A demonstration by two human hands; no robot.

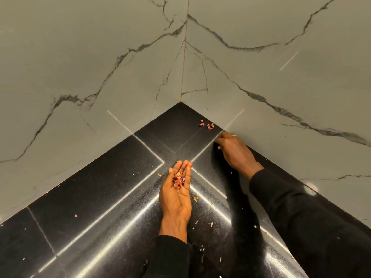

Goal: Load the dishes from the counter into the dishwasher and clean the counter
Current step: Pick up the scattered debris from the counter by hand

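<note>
Marble walls point(100, 57) meet at corner over black worktop point(100, 197). R hand point(234, 151) palm down at wall edge, fingers curled under, can't tell if gripping anything. L hand point(176, 193) palm up, fingers straight, carrying reddish peel scraps point(178, 180). More scraps point(207, 125) lie near corner.

Glossy black counter point(100, 197) strewn with reddish papery scraps point(208, 126) near its corner.

Your counter point(100, 197) is black, finely speckled. The walls point(80, 57) across the upper frame are pale grey with dark veins; the scraps point(178, 180) at centre are pinkish-red.
</note>
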